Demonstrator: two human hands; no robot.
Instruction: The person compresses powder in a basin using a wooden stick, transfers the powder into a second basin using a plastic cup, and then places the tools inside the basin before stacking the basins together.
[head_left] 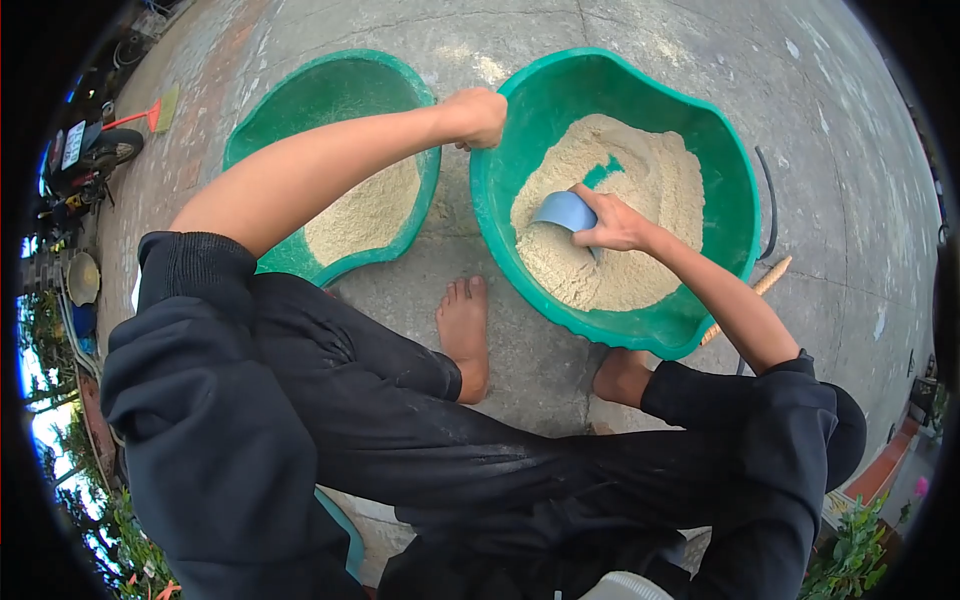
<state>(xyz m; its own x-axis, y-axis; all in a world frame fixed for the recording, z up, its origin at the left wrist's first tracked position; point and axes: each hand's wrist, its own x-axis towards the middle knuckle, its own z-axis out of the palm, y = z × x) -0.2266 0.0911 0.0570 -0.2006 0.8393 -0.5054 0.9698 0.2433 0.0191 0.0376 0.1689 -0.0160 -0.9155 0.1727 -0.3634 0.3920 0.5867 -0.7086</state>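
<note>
My right hand (613, 220) grips a blue-grey scoop (567, 211), which is tilted and partly sunk in pale, coarse meal (650, 265). This meal lies in the right green basin (735, 170), where a small patch of bare green bottom shows above the scoop. Closed in a fist, my left hand (474, 117) is at the left rim of that basin; its fingertips are hidden, and it seems to hold the rim. Beneath my left forearm stands a second green basin (330, 85), with more pale meal (370, 215) in it.
My bare left foot (462, 335) rests on the concrete between the basins. A dark hose (768, 200) and a tan stick-like piece (772, 275) lie right of the right basin. Far left are a motorbike (95, 160) and a red-handled broom (150, 113). Plants (855, 550) grow at lower right.
</note>
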